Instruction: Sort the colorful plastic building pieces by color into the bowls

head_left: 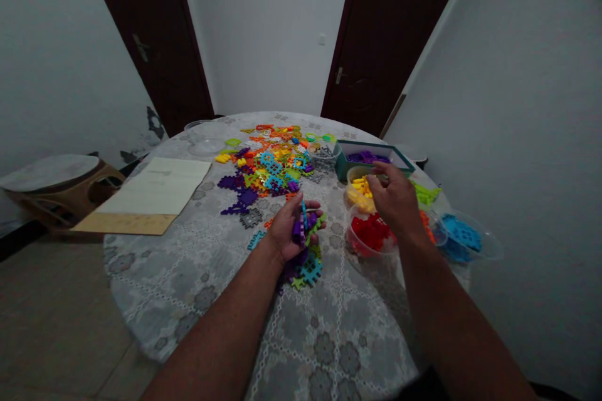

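Observation:
My left hand (pixel 288 227) is cupped, palm up, around several plastic building pieces (pixel 301 229) in purple, blue and green. Just below it on the cloth lies a small heap of purple, blue and green pieces (pixel 311 268). Over the clear tub of yellow pieces (pixel 360 203) hovers my right hand (pixel 394 197), fingers bent together. What its fingertips hold, if anything, is hidden. A clear tub of red pieces (pixel 370 235) stands right below that hand. Behind it, a green-rimmed box (pixel 345 166) contains purple pieces (pixel 367 157).
A mixed pile of colourful pieces (pixel 275 166) spreads over the table's far middle. Grey pieces fill a small tub (pixel 324 150); blue ones fill another tub (pixel 489 243) at right. Orange and light green pieces (pixel 426 193) sit nearby. Paper on a board (pixel 155 185) lies left.

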Demonstrator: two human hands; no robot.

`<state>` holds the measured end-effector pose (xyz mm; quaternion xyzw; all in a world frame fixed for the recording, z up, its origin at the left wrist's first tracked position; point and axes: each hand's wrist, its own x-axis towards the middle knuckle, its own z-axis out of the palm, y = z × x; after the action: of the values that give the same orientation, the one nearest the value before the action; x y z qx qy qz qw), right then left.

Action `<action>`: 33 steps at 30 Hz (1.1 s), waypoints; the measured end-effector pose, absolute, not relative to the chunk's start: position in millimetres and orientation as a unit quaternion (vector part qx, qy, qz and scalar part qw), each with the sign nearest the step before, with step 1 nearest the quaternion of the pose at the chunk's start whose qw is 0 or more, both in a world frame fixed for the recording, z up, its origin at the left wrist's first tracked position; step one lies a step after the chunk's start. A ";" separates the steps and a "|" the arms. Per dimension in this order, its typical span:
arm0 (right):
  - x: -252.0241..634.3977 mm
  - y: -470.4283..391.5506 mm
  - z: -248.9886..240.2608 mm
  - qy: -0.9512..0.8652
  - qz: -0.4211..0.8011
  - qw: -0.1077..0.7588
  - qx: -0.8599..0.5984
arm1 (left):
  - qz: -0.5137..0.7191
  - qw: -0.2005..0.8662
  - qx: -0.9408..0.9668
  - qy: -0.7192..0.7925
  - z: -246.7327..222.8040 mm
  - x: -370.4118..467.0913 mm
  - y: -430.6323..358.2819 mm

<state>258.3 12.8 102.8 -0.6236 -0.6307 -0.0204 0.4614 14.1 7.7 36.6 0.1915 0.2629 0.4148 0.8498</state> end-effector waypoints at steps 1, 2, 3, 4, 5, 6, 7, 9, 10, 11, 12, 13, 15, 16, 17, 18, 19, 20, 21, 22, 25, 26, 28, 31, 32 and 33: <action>244.8 1.9 100.9 -0.656 0.019 0.452 -0.604 | 0.417 0.847 0.198 0.264 36.2 15.2 7.5; 229.8 -9.6 98.3 -0.685 0.056 0.437 -0.580 | 0.420 0.844 0.206 0.263 36.2 16.8 7.1; 214.6 -20.7 95.1 -0.715 0.087 0.416 -0.555 | 0.423 0.840 0.213 0.264 36.5 18.8 6.5; 200.0 -30.3 91.6 -0.741 0.108 0.397 -0.531 | 0.428 0.836 0.217 0.267 37.2 21.1 5.8; 187.1 -37.6 88.1 -0.762 0.122 0.379 -0.510 | 0.435 0.829 0.218 0.274 38.4 23.5 5.0; 176.5 -42.4 84.8 -0.776 0.129 0.365 -0.497 | 0.445 0.821 0.216 0.286 40.0 25.8 4.1; 168.6 -44.6 82.0 -0.784 0.133 0.356 -0.491 | 0.454 0.812 0.212 0.300 41.8 27.9 3.2; 161.0 -43.2 78.8 -0.781 0.139 0.349 -0.499 | 0.468 0.795 0.208 0.325 45.2 30.9 1.8; 160.6 -41.0 78.4 -0.773 0.145 0.351 -0.508 | 0.468 0.791 0.209 0.332 46.5 31.8 1.4; 161.8 -38.6 78.8 -0.765 0.155 0.355 -0.514 | 0.465 0.791 0.212 0.337 47.3 32.2 1.3; 164.1 -36.5 79.7 -0.756 0.166 0.361 -0.520 | 0.458 0.792 0.218 0.340 47.7 32.2 1.4; 167.1 -34.9 81.0 -0.745 0.175 0.373 -0.525 | 0.451 0.793 0.225 0.342 47.6 31.8 1.6; 175.1 -33.4 84.2 -0.718 0.184 0.409 -0.532 | 0.438 0.791 0.246 0.348 46.8 30.4 2.2; 180.9 -33.3 85.9 -0.703 0.184 0.429 -0.536 | 0.432 0.790 0.257 0.351 46.4 29.3 2.6; 188.4 -33.5 87.8 -0.688 0.181 0.449 -0.541 | 0.426 0.790 0.264 0.353 46.2 28.0 3.0; 198.4 -33.8 89.7 -0.673 0.177 0.468 -0.545 | 0.420 0.791 0.267 0.355 46.3 26.7 3.6; 211.4 -34.1 91.7 -0.658 0.173 0.486 -0.549 | 0.414 0.794 0.265 0.357 46.6 25.3 4.4; 227.5 -34.6 93.7 -0.641 0.167 0.503 -0.555 | 0.411 0.797 0.259 0.357 47.2 23.9 5.4; 246.8 -35.2 95.6 -0.622 0.154 0.521 -0.564 | 0.412 0.800 0.251 0.357 47.9 22.5 6.5; 268.9 -36.3 97.1 -0.601 0.137 0.536 -0.576 | 0.414 0.802 0.243 0.356 48.5 21.3 7.7; 344.7 -42.8 97.8 -0.527 0.048 0.550 -0.646 | 0.434 0.797 0.220 0.357 49.9 18.7 11.3; 369.6 -46.3 96.4 -0.499 0.017 0.544 -0.675 | 0.439 0.795 0.213 0.361 50.0 18.3 12.2; 413.0 -54.4 90.9 -0.438 -0.051 0.522 -0.730 | 0.444 0.790 0.205 0.370 49.8 18.2 13.7; 454.3 -65.3 78.6 -0.386 -0.117 0.458 -0.792 | 0.448 0.784 0.208 0.377 48.9 19.1 15.1; 461.6 -67.6 74.3 -0.381 -0.127 0.433 -0.807 | 0.452 0.779 0.211 0.379 48.6 19.5 15.5; 466.3 -69.2 70.1 -0.384 -0.129 0.405 -0.820 | 0.457 0.774 0.214 0.382 48.2 19.8 15.8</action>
<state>466.3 -69.2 70.1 -0.8199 -0.3836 -0.1289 0.4051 19.8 15.8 48.2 0.2141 0.3822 0.4570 0.7741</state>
